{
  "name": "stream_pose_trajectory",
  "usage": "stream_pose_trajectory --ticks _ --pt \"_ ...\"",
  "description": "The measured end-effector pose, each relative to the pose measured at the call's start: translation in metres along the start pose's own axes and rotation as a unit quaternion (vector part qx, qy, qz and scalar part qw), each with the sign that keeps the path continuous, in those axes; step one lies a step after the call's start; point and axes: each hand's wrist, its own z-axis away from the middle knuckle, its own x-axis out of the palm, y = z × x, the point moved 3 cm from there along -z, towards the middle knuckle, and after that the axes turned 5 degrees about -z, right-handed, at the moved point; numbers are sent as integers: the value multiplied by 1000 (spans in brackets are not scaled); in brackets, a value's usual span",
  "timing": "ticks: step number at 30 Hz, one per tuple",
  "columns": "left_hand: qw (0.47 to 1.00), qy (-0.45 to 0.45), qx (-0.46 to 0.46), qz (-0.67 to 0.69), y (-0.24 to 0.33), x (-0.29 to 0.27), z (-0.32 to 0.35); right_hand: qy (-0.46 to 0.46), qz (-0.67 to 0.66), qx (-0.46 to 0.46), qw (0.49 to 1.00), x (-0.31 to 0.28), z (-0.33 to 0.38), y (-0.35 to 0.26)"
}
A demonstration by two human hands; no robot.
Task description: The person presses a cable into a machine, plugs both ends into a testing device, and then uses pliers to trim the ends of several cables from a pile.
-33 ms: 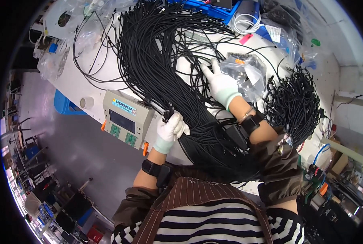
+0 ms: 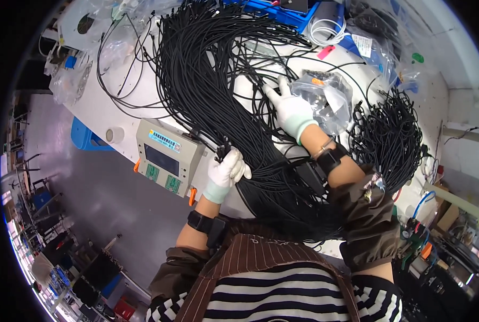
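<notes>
A big bundle of black cables [image 2: 207,70] lies spread over the white table [image 2: 116,107]. My left hand [image 2: 226,170], in a white glove, is closed around the plug end of one black cable [image 2: 219,153], right beside a grey tester box [image 2: 167,155] at the table's edge. My right hand [image 2: 291,111], also gloved, rests flat on the cable bundle with its fingers stretched out, touching a clear plastic bag [image 2: 328,96] of small parts. Both wrists carry black bands.
A second, smaller heap of black cables [image 2: 392,134] lies at the right. At the back stand a blue tray [image 2: 282,16] and a white cable coil [image 2: 325,29]. More plastic bags [image 2: 70,80] lie at the left end, with a blue bin [image 2: 84,137] below the table.
</notes>
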Motion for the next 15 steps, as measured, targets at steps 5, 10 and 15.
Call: stream_pose_trajectory --ticks 5,10,15 --pt "1000 -22 15 16 0 7 -1 22 13 -63 998 4 -19 11" --pt "1000 -7 11 3 7 7 3 55 29 -195 979 -41 1 4" --pt "996 -26 10 -82 28 35 13 147 14 -281 948 -92 49 6"
